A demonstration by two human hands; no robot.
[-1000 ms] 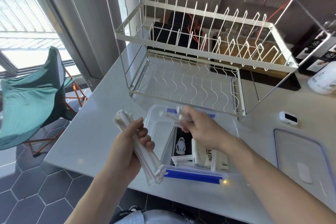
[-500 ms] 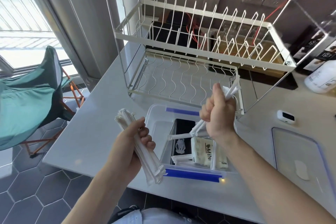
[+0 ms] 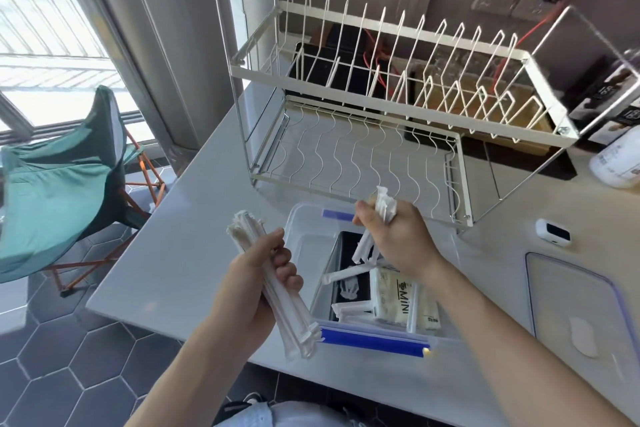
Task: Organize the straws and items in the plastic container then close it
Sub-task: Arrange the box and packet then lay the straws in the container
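Note:
A clear plastic container (image 3: pixel 304 246) with blue latches stands open on the white counter in front of me. Inside lie a cream MINI tissue pack (image 3: pixel 401 298), a black packet (image 3: pixel 349 274) and a few loose wrapped straws (image 3: pixel 353 308). My left hand (image 3: pixel 256 288) grips a long bundle of wrapped straws (image 3: pixel 277 291) just left of the container. My right hand (image 3: pixel 394 236) is above the container, fisted around several wrapped straws (image 3: pixel 385 204) that stick out above and below it. The container's lid (image 3: pixel 575 302) lies flat at the right.
A two-tier white wire dish rack (image 3: pixel 374 107) stands right behind the container. A small white device (image 3: pixel 553 231) and a white bottle (image 3: pixel 616 163) sit to the right. A green folding chair (image 3: pixel 59 184) stands on the floor at the left, beyond the counter edge.
My right hand lifted a handful of straws out of the container, then lowered a little and moved left toward my left hand. The left hand has stayed put with its bundle.

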